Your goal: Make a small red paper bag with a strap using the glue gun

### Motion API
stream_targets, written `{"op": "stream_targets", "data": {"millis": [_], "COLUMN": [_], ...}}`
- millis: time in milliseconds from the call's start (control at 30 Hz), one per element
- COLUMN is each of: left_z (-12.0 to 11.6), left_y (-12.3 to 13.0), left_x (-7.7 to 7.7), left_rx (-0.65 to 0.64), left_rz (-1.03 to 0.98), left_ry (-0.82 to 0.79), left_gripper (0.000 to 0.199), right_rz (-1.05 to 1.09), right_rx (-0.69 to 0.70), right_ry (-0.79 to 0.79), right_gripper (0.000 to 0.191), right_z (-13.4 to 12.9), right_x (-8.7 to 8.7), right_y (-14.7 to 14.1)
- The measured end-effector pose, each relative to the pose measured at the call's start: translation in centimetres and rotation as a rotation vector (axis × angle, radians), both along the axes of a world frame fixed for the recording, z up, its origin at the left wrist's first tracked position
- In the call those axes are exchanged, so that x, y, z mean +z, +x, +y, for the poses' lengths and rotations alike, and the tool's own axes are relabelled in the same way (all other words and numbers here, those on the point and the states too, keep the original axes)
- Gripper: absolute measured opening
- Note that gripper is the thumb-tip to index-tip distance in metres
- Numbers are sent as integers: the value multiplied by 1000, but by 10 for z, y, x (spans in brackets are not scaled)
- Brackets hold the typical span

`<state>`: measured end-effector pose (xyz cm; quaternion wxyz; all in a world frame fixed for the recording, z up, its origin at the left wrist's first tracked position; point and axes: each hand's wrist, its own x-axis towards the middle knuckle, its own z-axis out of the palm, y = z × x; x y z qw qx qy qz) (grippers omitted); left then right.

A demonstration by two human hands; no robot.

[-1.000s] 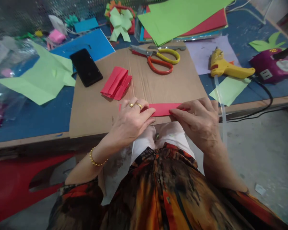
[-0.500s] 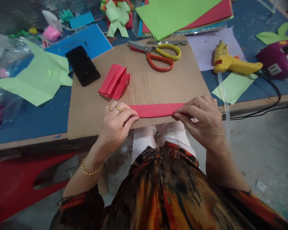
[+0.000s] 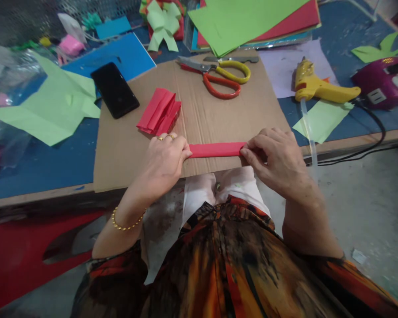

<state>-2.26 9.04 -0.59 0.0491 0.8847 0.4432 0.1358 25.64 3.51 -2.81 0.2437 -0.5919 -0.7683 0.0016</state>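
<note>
A narrow strip of red paper (image 3: 217, 150) lies level over the front part of a brown cardboard sheet (image 3: 119, 150). My left hand (image 3: 169, 159) pinches its left end between thumb and fingers. At the right end, my right hand (image 3: 273, 157) has its thumb and fingers closed on the strip. Both ends are covered by the fingers. Just beyond my left hand sits a folded bundle of red paper (image 3: 158, 111). Scissors (image 3: 215, 73) with one yellow and one red handle rest farther back on the cardboard, beside a grey blade (image 3: 235, 58).
Left of the bundle is a black phone (image 3: 115, 90). Light green paper (image 3: 59, 106) lies at the left. A yellow glue gun (image 3: 318, 86) stands at the right, its cord hanging over the table edge. Coloured sheets (image 3: 245, 22) are stacked at the back.
The red strip looks narrower now. My left hand has rolled over its end and shifted slightly up and right; my right hand has moved a little, still at the other end.
</note>
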Motion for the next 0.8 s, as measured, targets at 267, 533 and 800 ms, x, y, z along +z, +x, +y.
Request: {"op": "stream_targets", "data": {"millis": [267,533,800], "left_z": [5,4,5], "left_y": [4,7,4], "left_x": [10,8,4], "left_rx": [-62,-53,-38], "left_rz": [38,94,85], "left_ry": [-30,73,85], "left_gripper": [24,25,23], "right_rz": [-32,-106,-95], "right_rx": [54,67,82], "right_ry": [-59,-86,-96], "right_gripper": [24,26,28], "right_z": [2,5,7], "right_x": [9,13,17], "right_y": [0,0,-1]}}
